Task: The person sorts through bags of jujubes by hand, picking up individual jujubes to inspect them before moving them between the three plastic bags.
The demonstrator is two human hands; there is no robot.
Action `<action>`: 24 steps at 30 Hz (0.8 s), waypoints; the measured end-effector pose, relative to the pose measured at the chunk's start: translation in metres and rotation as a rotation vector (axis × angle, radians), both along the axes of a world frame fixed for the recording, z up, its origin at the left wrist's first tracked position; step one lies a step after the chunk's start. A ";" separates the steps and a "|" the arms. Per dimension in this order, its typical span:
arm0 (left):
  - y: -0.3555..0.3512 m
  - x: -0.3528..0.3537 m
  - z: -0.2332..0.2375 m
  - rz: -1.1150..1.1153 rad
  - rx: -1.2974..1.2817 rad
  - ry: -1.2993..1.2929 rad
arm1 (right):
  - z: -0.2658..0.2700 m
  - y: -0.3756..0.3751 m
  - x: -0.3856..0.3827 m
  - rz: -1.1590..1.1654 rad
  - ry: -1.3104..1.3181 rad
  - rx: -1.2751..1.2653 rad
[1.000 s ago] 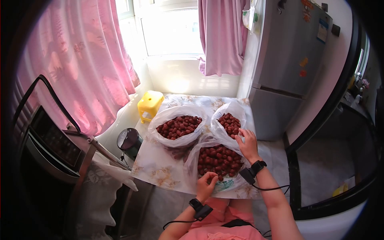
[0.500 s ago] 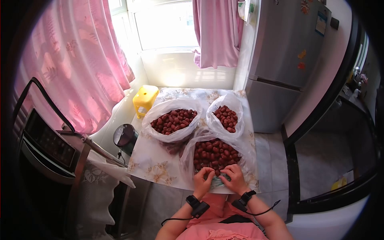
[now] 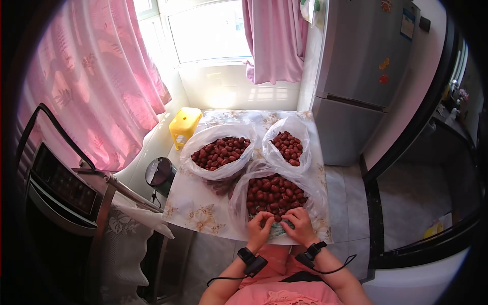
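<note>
My left hand (image 3: 260, 230) and my right hand (image 3: 300, 226) are close together at the near edge of the front plastic bag, fingers curled into pinches. Between their fingertips is a single red date (image 3: 277, 218), gripped from both sides as far as I can see. Just beyond lies a heap of dark red dates (image 3: 274, 193) inside the open, clear-white front bag (image 3: 316, 195). Green print on the bag's plastic (image 3: 277, 231) shows below my fingers. The undersides of my fingers are hidden.
Two more open bags of dates stand behind, a back left bag (image 3: 189, 161) and a back right bag (image 3: 306, 165), on a flowered tablecloth (image 3: 195, 216). A yellow stool (image 3: 185, 123) and a dark round appliance (image 3: 159, 173) are to the left; a grey refrigerator (image 3: 351, 91) is right.
The view has shifted very slightly. Both hands stay in almost the same pinching pose at the front bag, and the bags have not moved.
</note>
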State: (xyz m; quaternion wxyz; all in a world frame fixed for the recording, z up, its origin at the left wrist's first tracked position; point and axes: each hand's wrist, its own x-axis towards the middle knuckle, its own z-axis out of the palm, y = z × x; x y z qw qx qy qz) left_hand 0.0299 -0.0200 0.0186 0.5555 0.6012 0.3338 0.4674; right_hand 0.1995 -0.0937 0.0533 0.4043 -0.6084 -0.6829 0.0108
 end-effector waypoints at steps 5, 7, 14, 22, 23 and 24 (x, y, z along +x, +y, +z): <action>0.000 0.000 0.000 0.001 0.005 0.005 | -0.001 0.000 0.000 0.000 0.008 0.001; 0.000 0.000 0.000 0.001 0.002 0.005 | 0.000 0.000 0.000 -0.002 0.009 -0.005; 0.001 0.000 -0.001 -0.004 0.020 0.017 | 0.001 -0.001 0.000 -0.005 0.013 -0.007; 0.001 0.000 -0.003 0.001 0.032 0.056 | 0.023 0.020 0.005 -0.155 0.032 0.107; 0.001 0.000 -0.002 0.003 0.034 0.055 | 0.028 0.024 0.005 -0.196 0.004 0.094; 0.001 0.001 -0.002 0.006 0.035 0.053 | 0.028 0.029 0.006 -0.209 0.001 0.056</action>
